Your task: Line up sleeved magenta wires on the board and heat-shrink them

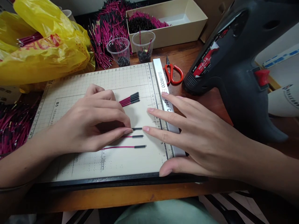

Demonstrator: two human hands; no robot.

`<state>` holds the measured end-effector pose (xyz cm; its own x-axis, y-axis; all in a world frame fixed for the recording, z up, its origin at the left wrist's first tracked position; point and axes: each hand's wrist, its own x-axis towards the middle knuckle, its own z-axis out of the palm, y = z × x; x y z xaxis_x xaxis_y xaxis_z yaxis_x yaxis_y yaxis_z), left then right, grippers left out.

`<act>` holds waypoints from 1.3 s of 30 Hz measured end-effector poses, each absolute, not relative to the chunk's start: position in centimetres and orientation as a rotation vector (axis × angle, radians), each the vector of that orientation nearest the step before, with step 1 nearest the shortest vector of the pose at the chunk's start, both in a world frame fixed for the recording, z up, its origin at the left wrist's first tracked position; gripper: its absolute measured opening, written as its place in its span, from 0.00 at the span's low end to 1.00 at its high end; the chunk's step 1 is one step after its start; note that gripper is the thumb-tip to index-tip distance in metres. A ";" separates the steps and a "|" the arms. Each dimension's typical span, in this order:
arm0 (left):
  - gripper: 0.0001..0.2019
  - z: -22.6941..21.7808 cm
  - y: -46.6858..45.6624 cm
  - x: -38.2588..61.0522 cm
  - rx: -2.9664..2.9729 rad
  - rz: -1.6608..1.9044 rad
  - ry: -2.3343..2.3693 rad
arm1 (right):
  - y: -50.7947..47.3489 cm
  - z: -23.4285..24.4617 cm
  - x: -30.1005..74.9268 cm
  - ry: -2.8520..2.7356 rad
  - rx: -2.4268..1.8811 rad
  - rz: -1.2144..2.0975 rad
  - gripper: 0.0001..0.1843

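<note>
My left hand [93, 123] lies on the cream paper-cutter board [112, 77], its thumb and fingers pinched on a thin pink wire with a black sleeve end [137, 128]. Two more pink wires with black ends [137, 136] [130, 147] lie just below it on the board. A small bundle of pink wires with black sleeves [129, 99] pokes out from behind my left fingers. My right hand [187, 137] rests flat with fingers spread, over the cutter's silver rail [163, 90], one fingertip almost touching the pinched wire's black end.
A black hot glue gun [235, 56] stands at the right. Red scissors [174, 73] lie beside the rail. Two clear cups [118, 51] [143, 46], a cardboard box of wires [177, 21] and loose wire piles [105, 28] sit behind. A yellow bag [39, 46] fills the left.
</note>
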<state>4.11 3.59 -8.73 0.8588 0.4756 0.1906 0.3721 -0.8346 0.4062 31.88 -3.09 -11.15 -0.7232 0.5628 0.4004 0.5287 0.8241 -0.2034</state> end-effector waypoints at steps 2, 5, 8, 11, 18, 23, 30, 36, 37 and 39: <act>0.04 -8.7 3.6 4.1 2.673 0.411 0.640 | -3.1 -11.2 31.9 -2.561 -0.812 0.098 0.35; 0.04 -8.6 3.5 4.0 2.672 0.410 0.655 | -3.2 -11.2 31.9 -2.564 -0.815 0.097 0.36; 0.04 -8.6 3.5 4.0 2.672 0.413 0.656 | -3.2 -11.2 31.9 -2.556 -0.818 0.101 0.36; 0.05 -8.6 3.5 4.0 2.669 0.415 0.658 | -3.2 -11.4 32.0 -2.549 -0.819 0.096 0.37; 0.04 -8.6 3.6 4.1 2.668 0.418 0.676 | -3.2 -11.4 32.0 -2.571 -0.817 0.115 0.38; 0.04 -8.7 3.6 4.2 2.684 0.423 0.658 | -3.2 -11.4 32.1 -2.582 -0.808 0.108 0.39; 0.04 -8.5 3.6 4.2 2.667 0.403 0.661 | -3.3 -11.5 32.0 -2.555 -0.812 0.116 0.38; 0.04 -8.5 3.6 4.2 2.677 0.401 0.642 | -3.3 -11.5 31.9 -2.571 -0.822 0.095 0.38; 0.04 -8.6 3.6 4.2 2.679 0.403 0.643 | -3.3 -11.5 31.9 -2.572 -0.823 0.094 0.38; 0.04 -8.6 3.6 4.2 2.683 0.404 0.650 | -3.3 -11.5 32.0 -2.575 -0.825 0.096 0.39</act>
<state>4.22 3.58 -8.57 0.8541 0.4841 0.1899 0.3845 -0.8337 0.3963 31.97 -3.27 -11.52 -0.7293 0.5681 0.3814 0.5381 0.8204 -0.1931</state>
